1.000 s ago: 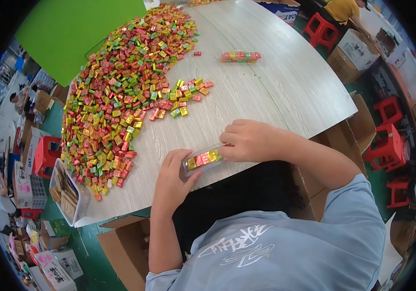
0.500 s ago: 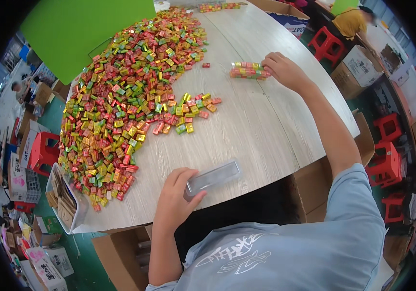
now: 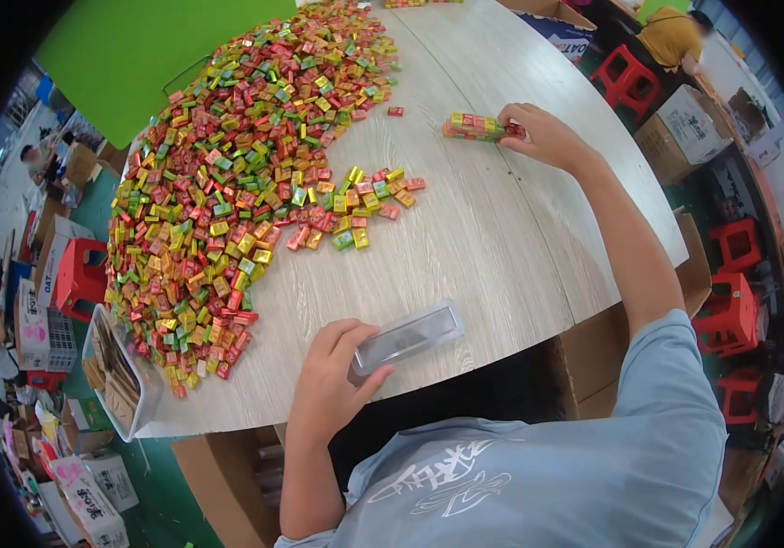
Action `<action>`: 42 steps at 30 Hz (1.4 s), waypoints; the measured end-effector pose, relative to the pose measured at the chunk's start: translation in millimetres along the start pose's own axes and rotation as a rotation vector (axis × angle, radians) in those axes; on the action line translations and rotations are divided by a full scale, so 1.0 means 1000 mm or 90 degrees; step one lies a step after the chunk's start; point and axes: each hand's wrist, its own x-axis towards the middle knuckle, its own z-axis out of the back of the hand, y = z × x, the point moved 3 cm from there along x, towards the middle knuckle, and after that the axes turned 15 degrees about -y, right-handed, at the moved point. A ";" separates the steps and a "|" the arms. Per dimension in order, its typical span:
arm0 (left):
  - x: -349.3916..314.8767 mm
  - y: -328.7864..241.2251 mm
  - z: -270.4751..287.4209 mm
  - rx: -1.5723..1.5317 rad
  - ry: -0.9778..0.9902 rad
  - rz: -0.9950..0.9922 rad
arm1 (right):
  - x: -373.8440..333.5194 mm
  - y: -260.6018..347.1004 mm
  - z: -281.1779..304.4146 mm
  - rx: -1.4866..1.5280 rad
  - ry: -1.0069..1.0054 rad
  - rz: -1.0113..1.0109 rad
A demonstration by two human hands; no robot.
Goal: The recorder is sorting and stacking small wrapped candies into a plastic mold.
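My left hand [image 3: 330,374] is closed on the left end of a clear plastic box [image 3: 410,336], long and narrow, near the table's front edge. Its fingers lie along the far side and the thumb on the near side. Farther off to the right, my right hand [image 3: 542,137] curls its fingers round the right end of a block of wrapped candies [image 3: 474,126], stacked in yellow, red and green rows on the table. Whether a clear box encloses that block, I cannot tell. A large heap of small shiny wrapped candies [image 3: 218,192] spreads over the table's left side.
A white bin [image 3: 141,402] with brown cardboard pieces stands at the table's left edge. A green panel [image 3: 154,55] rises behind the heap. Open cartons [image 3: 227,475] sit below the front edge. Red stools [image 3: 625,78] and other people are beyond the table.
My right hand has shifted slightly right and nearer at the candy block, with its fingers now curled further round the end. The left hand still holds the clear box, almost unmoved.
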 end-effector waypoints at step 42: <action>0.095 0.043 -0.014 0.253 0.044 -0.232 | -0.044 0.177 -0.076 0.171 -0.067 0.323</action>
